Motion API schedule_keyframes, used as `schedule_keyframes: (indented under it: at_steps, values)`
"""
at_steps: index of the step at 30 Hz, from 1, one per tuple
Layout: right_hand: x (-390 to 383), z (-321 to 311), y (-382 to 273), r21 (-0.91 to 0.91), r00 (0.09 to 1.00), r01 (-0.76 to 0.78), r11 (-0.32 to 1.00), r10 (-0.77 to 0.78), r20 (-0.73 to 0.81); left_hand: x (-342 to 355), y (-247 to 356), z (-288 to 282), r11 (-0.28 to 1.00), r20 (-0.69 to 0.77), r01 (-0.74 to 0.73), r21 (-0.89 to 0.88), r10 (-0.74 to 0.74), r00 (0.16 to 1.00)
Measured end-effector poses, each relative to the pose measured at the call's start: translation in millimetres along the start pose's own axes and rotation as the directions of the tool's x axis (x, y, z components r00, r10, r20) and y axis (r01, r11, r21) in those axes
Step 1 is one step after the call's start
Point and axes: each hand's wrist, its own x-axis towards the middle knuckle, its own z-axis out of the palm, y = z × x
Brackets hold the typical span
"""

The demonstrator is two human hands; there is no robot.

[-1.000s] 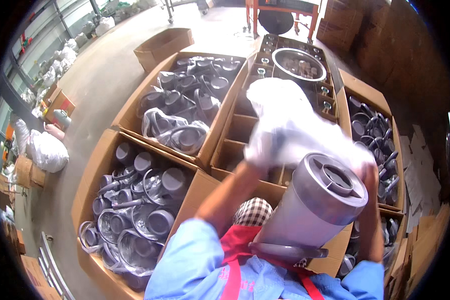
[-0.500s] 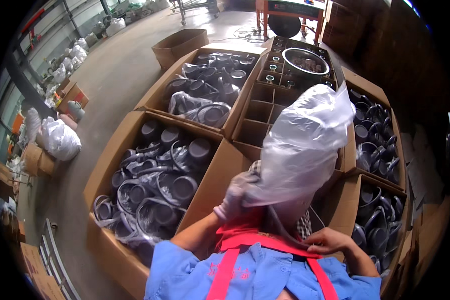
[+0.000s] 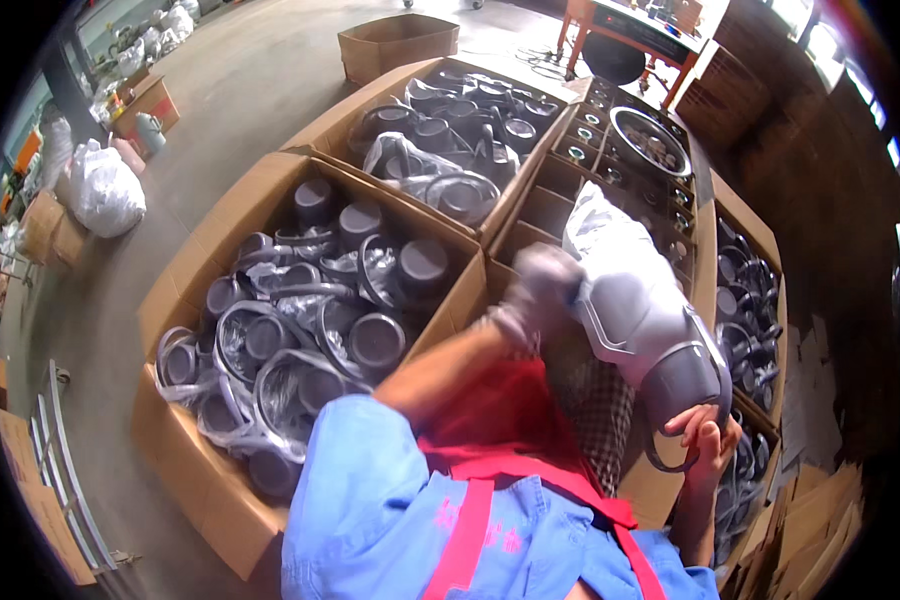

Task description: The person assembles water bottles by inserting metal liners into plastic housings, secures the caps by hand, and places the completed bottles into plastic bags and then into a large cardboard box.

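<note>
A silver-grey cylindrical vessel (image 3: 638, 325) with a darker grey end and a curved handle is held tilted, a white plastic bag (image 3: 602, 225) over its far end. My right hand (image 3: 703, 432) grips it at the dark end and handle. My left hand (image 3: 545, 295), in a pale glove, is at the vessel's left side, its fingers smeared by motion. Below are my red apron (image 3: 495, 410) and a checked cloth (image 3: 598, 410).
Cartons of bagged dark grey parts (image 3: 420, 262) stand left, behind and right. A divided carton (image 3: 560, 170) with a steel-rimmed bowl (image 3: 678, 160) is ahead. Farther off are an empty-looking box (image 3: 395, 50) and an orange machine (image 3: 630, 35); flattened cardboard (image 3: 810, 510) lies right.
The bag went over the vessel; both have since tilted, the dark end swinging toward the right. My left hand moved forward, and my right hand rose with the vessel's end.
</note>
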Motion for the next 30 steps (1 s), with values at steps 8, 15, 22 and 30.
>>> schedule_keyframes:
  at_steps: [8, 15, 22, 30]
  values:
    - [163, 55, -4, -0.248, 0.886, 0.411, 0.877, -0.319, 0.337, -23, -189, -98, 0.882, -0.533, 0.435, -0.181, -0.460, 0.710]
    - [345, 164, 55, 0.268, 0.892, 0.072, 0.961, -0.182, 0.413, -81, -324, -50, 0.399, -0.079, 0.864, 0.307, -0.894, 0.441]
    - [552, 287, 127, -0.009, 0.519, 0.105, 0.994, -0.047, 0.854, -76, -321, -42, 0.674, -0.309, 0.717, 0.177, -0.654, 0.691]
    - [584, 433, 128, -0.125, 0.337, 0.904, 0.408, -0.501, 0.797, -91, -328, -47, 0.627, -0.277, 0.749, 0.215, -0.696, 0.662]
